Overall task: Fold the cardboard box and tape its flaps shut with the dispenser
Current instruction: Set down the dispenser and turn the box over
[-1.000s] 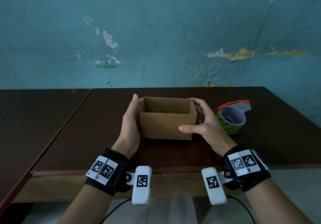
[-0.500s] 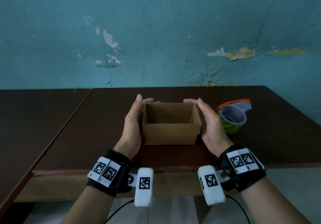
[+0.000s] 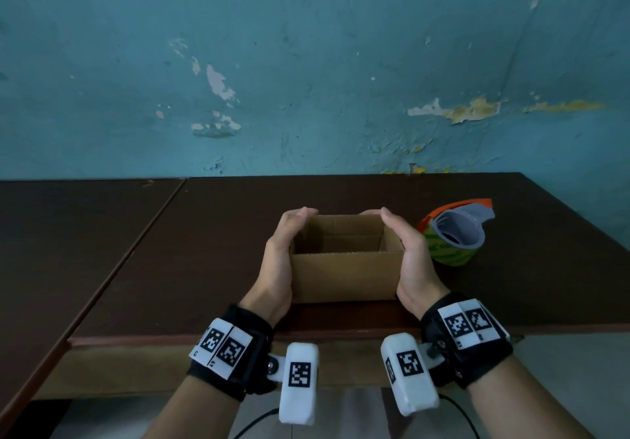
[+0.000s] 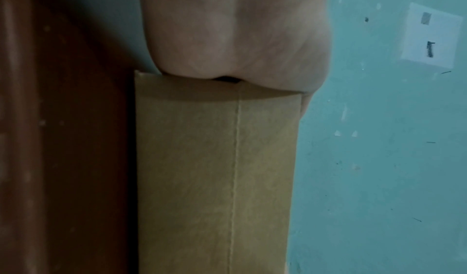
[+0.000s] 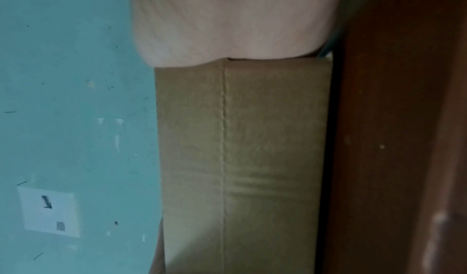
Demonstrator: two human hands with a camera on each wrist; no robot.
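A small brown cardboard box stands on the dark table with its top open and its inside showing. My left hand lies flat against its left wall and my right hand flat against its right wall, with the fingertips reaching the far corners. In the left wrist view the heel of the left hand presses the box. The right wrist view shows the right hand against the box in the same way. The tape dispenser, orange, grey and green, lies just right of the right hand.
The table's front edge runs just below my wrists. A second dark table adjoins on the left with a seam between. A peeling teal wall stands behind, with a white square label on it.
The box has come nearer the table's front edge. My right thumb has left the front face, and that hand now lies flat on the right wall. Both hands slid closer along the sides.
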